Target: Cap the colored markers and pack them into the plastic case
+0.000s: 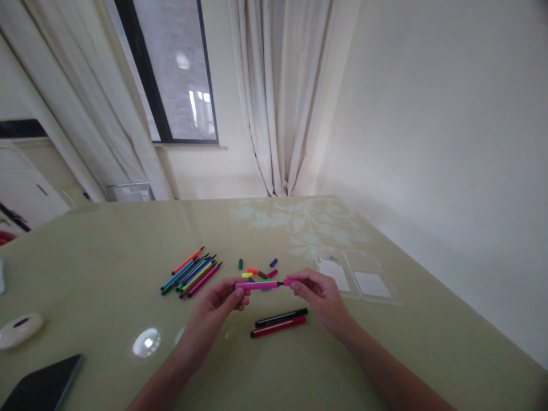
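Observation:
My left hand (pixel 226 299) is closed on the barrel of a pink marker (pixel 259 285), held level above the table. Its dark tip end points right, towards the pink cap (pixel 288 282) pinched in my right hand (pixel 319 294). Whether the tip touches the cap I cannot tell. Behind the marker lie several loose caps in mixed colours, among them an orange cap (pixel 252 270) and a blue cap (pixel 273 262). Below my hands rest a black marker (pixel 281 317) and a red marker (pixel 278 327), both capped. To the left lies a pile of uncapped markers (pixel 192 274).
A clear plastic case (pixel 355 274) lies open at the right of the glossy table (pixel 128 245). A white computer mouse (pixel 20 331) and a dark tablet-like device (pixel 43 382) are at the left front. The wall (pixel 462 142) borders the table on the right.

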Demonstrator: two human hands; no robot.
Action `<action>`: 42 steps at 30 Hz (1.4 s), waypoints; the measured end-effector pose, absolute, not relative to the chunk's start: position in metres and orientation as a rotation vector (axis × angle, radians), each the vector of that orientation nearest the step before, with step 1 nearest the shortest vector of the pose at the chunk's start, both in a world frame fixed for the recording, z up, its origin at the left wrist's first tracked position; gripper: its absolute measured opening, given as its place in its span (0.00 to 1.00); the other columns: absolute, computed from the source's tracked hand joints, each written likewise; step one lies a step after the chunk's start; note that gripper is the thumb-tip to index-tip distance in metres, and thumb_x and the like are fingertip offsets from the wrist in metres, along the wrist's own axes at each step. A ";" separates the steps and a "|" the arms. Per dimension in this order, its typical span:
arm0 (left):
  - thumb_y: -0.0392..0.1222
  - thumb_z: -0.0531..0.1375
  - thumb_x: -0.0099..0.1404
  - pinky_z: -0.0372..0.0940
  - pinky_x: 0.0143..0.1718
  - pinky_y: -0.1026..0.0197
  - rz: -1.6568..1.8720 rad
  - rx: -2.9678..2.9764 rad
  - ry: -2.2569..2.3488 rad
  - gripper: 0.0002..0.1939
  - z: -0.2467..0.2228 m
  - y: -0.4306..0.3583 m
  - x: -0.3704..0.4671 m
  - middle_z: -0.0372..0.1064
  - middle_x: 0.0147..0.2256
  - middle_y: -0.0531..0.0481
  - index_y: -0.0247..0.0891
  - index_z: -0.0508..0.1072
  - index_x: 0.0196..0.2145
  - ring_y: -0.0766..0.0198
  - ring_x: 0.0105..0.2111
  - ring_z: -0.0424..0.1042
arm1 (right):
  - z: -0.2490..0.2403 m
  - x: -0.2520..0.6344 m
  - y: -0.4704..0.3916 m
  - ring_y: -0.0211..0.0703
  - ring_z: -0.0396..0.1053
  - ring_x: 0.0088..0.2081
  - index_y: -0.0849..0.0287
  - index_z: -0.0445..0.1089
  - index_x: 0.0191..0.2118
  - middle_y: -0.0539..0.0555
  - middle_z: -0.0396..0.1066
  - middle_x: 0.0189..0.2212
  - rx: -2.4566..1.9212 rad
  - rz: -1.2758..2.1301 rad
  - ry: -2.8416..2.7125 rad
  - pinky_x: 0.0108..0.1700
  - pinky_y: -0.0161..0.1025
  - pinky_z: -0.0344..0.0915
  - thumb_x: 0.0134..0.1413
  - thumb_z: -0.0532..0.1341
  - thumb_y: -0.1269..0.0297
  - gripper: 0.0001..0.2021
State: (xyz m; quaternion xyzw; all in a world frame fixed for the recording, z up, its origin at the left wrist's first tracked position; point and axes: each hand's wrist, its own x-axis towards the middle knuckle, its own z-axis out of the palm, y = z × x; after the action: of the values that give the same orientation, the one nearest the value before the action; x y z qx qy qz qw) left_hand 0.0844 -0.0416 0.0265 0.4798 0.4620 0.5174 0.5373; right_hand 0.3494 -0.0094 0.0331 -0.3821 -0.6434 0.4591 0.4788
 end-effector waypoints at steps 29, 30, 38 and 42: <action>0.59 0.72 0.55 0.77 0.35 0.59 1.170 1.180 1.162 0.24 0.029 -0.048 0.094 0.82 0.30 0.45 0.37 0.84 0.42 0.58 0.30 0.80 | 0.028 0.343 -0.020 0.40 0.74 0.28 0.58 0.83 0.41 0.53 0.78 0.26 -0.950 1.288 -1.483 0.33 0.36 0.73 0.59 0.69 0.50 0.15; 0.58 0.71 0.56 0.77 0.35 0.59 1.175 1.187 1.162 0.24 0.029 -0.048 0.094 0.82 0.30 0.45 0.37 0.84 0.42 0.58 0.30 0.80 | 0.027 0.342 -0.021 0.40 0.75 0.28 0.58 0.83 0.41 0.53 0.79 0.27 -0.947 1.289 -1.485 0.33 0.36 0.74 0.59 0.69 0.50 0.15; 0.57 0.70 0.59 0.76 0.36 0.59 1.195 1.250 1.181 0.22 0.029 -0.049 0.094 0.82 0.30 0.46 0.37 0.83 0.43 0.58 0.31 0.80 | 0.028 0.338 -0.025 0.42 0.77 0.29 0.59 0.83 0.42 0.55 0.80 0.28 -0.946 1.298 -1.446 0.34 0.38 0.76 0.58 0.69 0.48 0.18; 0.56 0.67 0.62 0.75 0.36 0.59 1.139 1.312 1.159 0.21 0.028 -0.051 0.099 0.81 0.31 0.45 0.37 0.83 0.44 0.57 0.32 0.80 | 0.030 0.342 -0.021 0.42 0.76 0.29 0.60 0.82 0.43 0.55 0.79 0.27 -0.985 1.334 -1.527 0.33 0.37 0.73 0.58 0.69 0.46 0.20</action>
State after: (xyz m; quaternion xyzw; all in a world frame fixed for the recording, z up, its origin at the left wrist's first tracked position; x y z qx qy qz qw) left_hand 0.0987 -0.0505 0.0282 0.5432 0.4799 0.4715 0.5024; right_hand 0.3423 -0.0214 0.0300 -0.3948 -0.6117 0.5346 0.4291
